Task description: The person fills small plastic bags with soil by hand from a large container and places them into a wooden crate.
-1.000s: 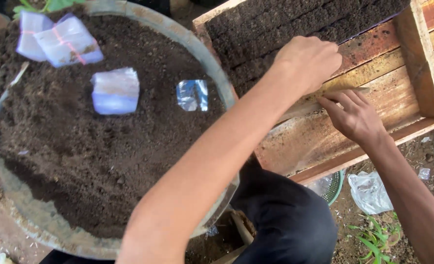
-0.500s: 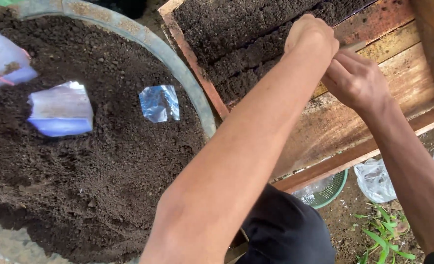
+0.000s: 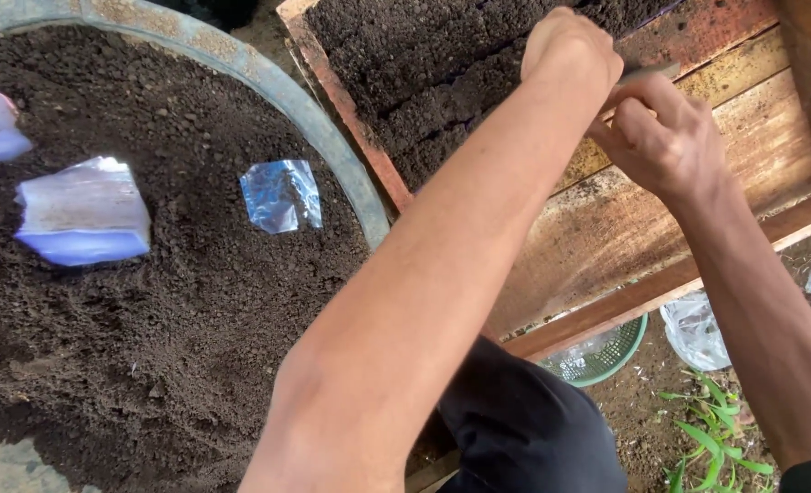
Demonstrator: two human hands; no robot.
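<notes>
Hands over wooden tray: our left hand clenched above packed rows of dark soil blocks; right hand pinches a thin grey strip, long axis left-right. Crumbly soil fills round basin; clear plastic bags lie on it.

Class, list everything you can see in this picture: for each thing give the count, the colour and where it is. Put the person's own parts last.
Basin of soil: one, grey rim, dark brown soil, left.
Plastic bags: three on the soil, clear to bluish; one cut off at the left edge.
Wooden tray: one, reddish brown, upper right.
Soil blocks: dark rows in the tray's top part; count unclear.
Green basket: one, under the tray's edge.
Clear bag: one, on the ground, right.
Weeds: green, lower right.
Left hand: over the soil blocks, closed.
Right hand: beside it, fingers curled.
</notes>
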